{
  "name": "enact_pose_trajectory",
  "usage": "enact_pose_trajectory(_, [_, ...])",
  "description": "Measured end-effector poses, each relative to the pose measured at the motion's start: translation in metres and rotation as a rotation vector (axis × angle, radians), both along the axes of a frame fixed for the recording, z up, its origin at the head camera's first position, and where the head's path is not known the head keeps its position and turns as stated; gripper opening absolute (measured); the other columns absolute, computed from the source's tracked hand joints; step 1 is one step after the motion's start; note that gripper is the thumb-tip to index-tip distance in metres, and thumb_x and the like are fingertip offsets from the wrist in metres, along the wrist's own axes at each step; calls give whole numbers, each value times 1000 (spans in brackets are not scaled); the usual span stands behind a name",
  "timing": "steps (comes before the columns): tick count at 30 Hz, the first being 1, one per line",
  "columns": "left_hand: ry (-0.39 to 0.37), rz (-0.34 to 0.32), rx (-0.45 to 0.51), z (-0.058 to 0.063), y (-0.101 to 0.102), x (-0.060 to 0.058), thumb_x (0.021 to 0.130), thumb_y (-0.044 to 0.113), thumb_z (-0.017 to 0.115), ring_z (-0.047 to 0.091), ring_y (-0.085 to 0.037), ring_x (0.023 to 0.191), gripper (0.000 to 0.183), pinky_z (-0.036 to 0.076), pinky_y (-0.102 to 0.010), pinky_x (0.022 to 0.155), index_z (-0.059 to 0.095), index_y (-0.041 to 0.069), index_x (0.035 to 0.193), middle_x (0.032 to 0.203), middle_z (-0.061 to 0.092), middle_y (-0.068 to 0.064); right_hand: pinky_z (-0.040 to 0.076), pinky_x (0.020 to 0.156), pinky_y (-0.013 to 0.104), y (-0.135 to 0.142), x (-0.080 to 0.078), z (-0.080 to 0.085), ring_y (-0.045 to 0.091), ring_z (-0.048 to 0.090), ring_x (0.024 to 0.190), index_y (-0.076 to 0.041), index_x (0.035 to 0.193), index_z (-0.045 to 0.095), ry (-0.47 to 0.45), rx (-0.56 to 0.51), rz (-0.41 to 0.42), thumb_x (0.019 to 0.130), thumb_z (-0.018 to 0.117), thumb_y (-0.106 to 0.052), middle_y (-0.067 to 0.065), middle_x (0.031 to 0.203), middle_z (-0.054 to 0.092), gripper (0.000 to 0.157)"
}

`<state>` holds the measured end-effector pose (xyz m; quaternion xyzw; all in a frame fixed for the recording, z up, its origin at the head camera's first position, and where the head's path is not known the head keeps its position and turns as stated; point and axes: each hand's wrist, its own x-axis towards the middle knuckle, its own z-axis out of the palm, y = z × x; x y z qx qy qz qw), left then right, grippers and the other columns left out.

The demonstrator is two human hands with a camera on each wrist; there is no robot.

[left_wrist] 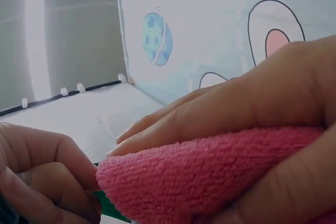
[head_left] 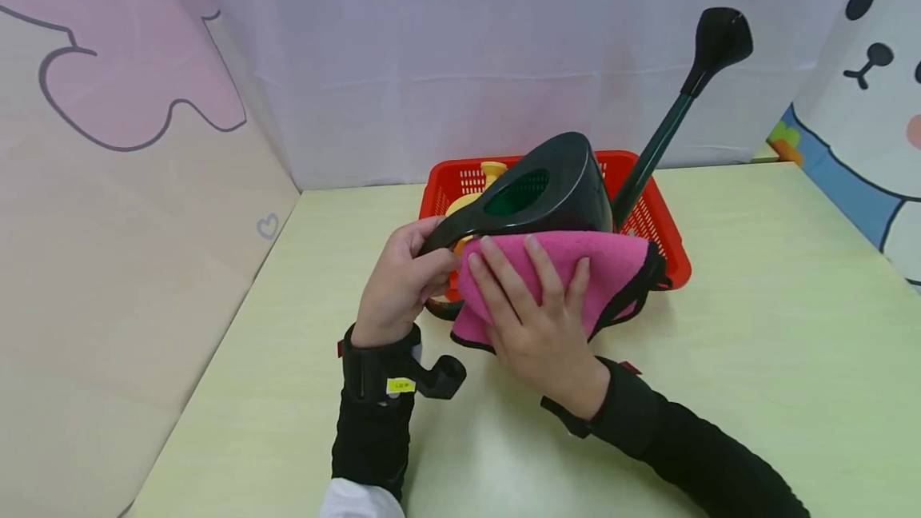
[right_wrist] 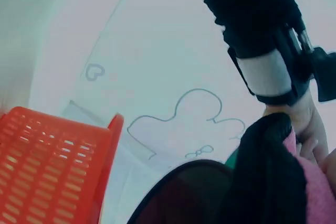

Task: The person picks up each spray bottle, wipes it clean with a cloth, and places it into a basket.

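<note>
A dark green watering can is held tilted over the red basket, its long spout and black rose pointing up to the right. My left hand grips the end of its handle. Against the can's near side lies a pink cloth with black edging, held by my right hand with fingers spread over it. In the left wrist view the fluffy cloth bulges between the right hand's fingers and thumb. The cloth and right hand hide the can's lower part.
Behind the can, a red plastic basket stands on the pale table near the back curtain. Something yellow shows inside it. A dark, curved piece peeks out by the basket's front left. Printed curtains stand at both sides.
</note>
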<state>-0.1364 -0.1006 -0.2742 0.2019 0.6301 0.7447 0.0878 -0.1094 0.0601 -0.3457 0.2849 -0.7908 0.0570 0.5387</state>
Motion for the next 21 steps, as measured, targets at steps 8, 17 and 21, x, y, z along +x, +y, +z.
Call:
enact_pose_trajectory(8, [-7, 8, 17, 1, -5, -1, 78, 4, 48, 30, -15, 43, 9, 30, -21, 42, 48, 2, 87, 55, 41, 0, 13, 100, 66, 21, -12, 17, 36, 27, 125, -12, 132, 43, -17, -180, 188, 80, 54, -25, 16, 132, 43, 55])
enact_pose_trajectory(17, [11, -49, 43, 3, -12, 1, 78, 1, 46, 30, -17, 42, 8, 31, -20, 41, 50, 7, 83, 54, 42, 1, 30, 101, 49, 53, -26, 45, 34, 32, 123, -4, 130, 43, -200, -588, 497, 77, 55, -17, 17, 134, 42, 55])
enact_pose_trajectory(21, [30, -72, 43, 3, -15, 1, 78, -1, 44, 30, -17, 42, 12, 31, -20, 41, 51, 8, 84, 53, 41, 1, 38, 95, 34, 61, -30, 50, 29, 39, 117, 9, 125, 38, -293, -727, 582, 69, 52, 3, 16, 128, 46, 58])
